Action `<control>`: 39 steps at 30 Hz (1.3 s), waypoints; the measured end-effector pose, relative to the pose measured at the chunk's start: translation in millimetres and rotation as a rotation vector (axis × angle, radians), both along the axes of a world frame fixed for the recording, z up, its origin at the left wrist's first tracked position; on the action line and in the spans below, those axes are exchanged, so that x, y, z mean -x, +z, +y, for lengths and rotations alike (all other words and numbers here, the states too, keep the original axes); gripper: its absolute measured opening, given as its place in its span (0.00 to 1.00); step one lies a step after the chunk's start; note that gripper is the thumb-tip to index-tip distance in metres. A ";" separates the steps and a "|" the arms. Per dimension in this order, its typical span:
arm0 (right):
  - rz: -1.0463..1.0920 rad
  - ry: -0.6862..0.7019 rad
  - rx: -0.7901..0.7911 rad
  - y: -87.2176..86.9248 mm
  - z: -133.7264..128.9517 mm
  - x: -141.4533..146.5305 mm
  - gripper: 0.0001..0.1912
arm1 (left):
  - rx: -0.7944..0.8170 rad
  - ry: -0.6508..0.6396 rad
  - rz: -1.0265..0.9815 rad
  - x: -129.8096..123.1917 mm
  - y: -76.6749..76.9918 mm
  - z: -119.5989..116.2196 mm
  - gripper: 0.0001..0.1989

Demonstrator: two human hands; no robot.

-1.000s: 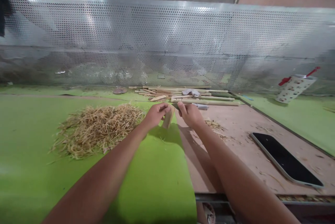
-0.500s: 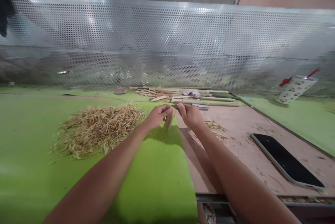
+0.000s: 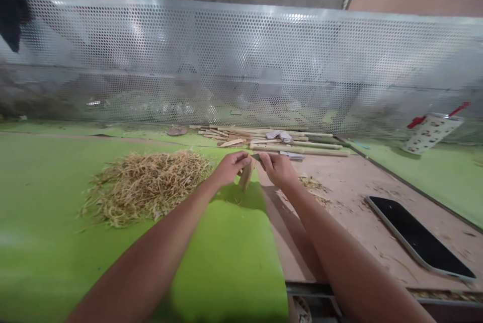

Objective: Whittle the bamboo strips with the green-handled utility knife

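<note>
My left hand (image 3: 231,168) is closed, thumb and fingers pinching near the top of a pale flat wooden piece (image 3: 247,176). The piece looks like bamboo and slants down toward the green mat (image 3: 226,242); the fingers partly cover it. In my right hand (image 3: 279,169), also closed, is a small dark blade (image 3: 256,157) with its pointed end toward the wooden piece. Its far end is hidden in the fingers. Both hands are close together above the mat's right edge. A few thin shavings lie below the wooden piece.
A heap of fine shavings (image 3: 151,184) lies left of my hands. Bamboo sticks (image 3: 302,147) are stacked behind them, before a perforated metal screen (image 3: 234,46). At right lie a phone (image 3: 418,237) and loose shavings (image 3: 315,186); a patterned cup (image 3: 431,133) stands farther back.
The blade has drawn slightly to the right with my right hand, showing more of its pointed end. My left hand keeps its hold. The whole view has shifted a little.
</note>
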State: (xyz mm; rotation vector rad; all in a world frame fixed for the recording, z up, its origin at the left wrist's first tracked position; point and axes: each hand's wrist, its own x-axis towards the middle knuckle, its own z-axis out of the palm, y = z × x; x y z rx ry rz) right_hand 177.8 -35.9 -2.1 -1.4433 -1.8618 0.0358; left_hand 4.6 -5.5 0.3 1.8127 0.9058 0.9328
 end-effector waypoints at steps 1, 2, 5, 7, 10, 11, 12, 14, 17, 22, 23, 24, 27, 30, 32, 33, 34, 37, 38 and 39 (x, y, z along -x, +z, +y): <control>-0.008 -0.003 -0.003 -0.3 0.2 0.1 0.33 | 0.001 0.005 0.005 -0.1 0.4 -0.2 0.16; -0.014 -0.006 -0.007 -0.7 0.3 0.1 0.33 | 0.002 0.006 0.009 0.0 0.7 -0.4 0.15; -0.029 -0.013 -0.023 -1.8 0.5 0.0 0.34 | -0.001 -0.010 0.008 0.3 1.8 -1.0 0.16; -0.036 -0.017 -0.027 -2.1 0.3 0.3 0.35 | -0.001 -0.016 0.002 0.6 2.5 -1.6 0.16; -0.037 -0.032 -0.033 -1.8 -0.5 0.8 0.34 | 0.003 -0.018 0.004 0.6 4.3 -3.2 0.15; -0.034 -0.035 -0.034 -1.5 -0.8 0.8 0.34 | 0.008 -0.019 0.004 0.6 5.1 -3.9 0.15; -0.032 -0.036 -0.037 -1.3 -0.9 0.9 0.34 | 0.012 -0.021 0.004 0.6 6.0 -4.7 0.14; -0.034 -0.028 -0.039 -1.1 -1.1 0.9 0.34 | 0.024 -0.034 0.007 0.8 7.5 -5.7 0.13; -0.051 -0.039 -0.043 -2.1 -0.7 1.3 0.34 | 0.028 -0.060 0.003 1.7 7.6 -5.2 0.12; -0.075 -0.073 -0.045 -6.0 0.1 3.6 0.34 | 0.031 -0.115 -0.029 3.2 2.6 -0.8 0.15; -0.077 -0.065 -0.042 -6.5 0.3 3.8 0.34 | 0.035 -0.114 -0.033 3.4 1.8 -0.2 0.15; -0.081 -0.057 -0.039 -6.8 0.5 4.0 0.35 | 0.041 -0.110 -0.034 3.5 1.1 0.1 0.15; -0.112 -0.052 -0.020 -6.3 1.0 3.9 0.36 | 0.047 -0.106 -0.037 3.9 -0.5 0.9 0.15; -0.179 -0.068 0.026 -4.8 0.1 5.0 0.37 | 0.046 -0.128 -0.041 5.3 -2.8 3.5 0.16; -0.261 -0.055 0.062 -3.5 -1.6 6.8 0.37 | 0.044 -0.151 -0.054 6.8 -4.9 6.5 0.17; -0.308 -0.047 0.074 -2.8 -2.6 7.9 0.37 | 0.044 -0.159 -0.065 7.7 -6.0 8.0 0.18; -0.353 -0.044 0.081 -1.9 -3.6 8.9 0.36 | 0.044 -0.163 -0.078 8.5 -7.0 9.4 0.18; -0.442 -0.063 0.100 0.9 -6.0 10.5 0.34 | 0.048 -0.174 -0.096 10.4 -8.4 11.4 0.18; -0.462 -0.072 0.114 1.8 -6.6 10.4 0.34 | 0.048 -0.176 -0.096 10.6 -8.1 11.2 0.18; -0.483 -0.077 0.136 2.6 -7.2 10.0 0.35 | 0.048 -0.180 -0.093 10.7 -7.5 10.6 0.17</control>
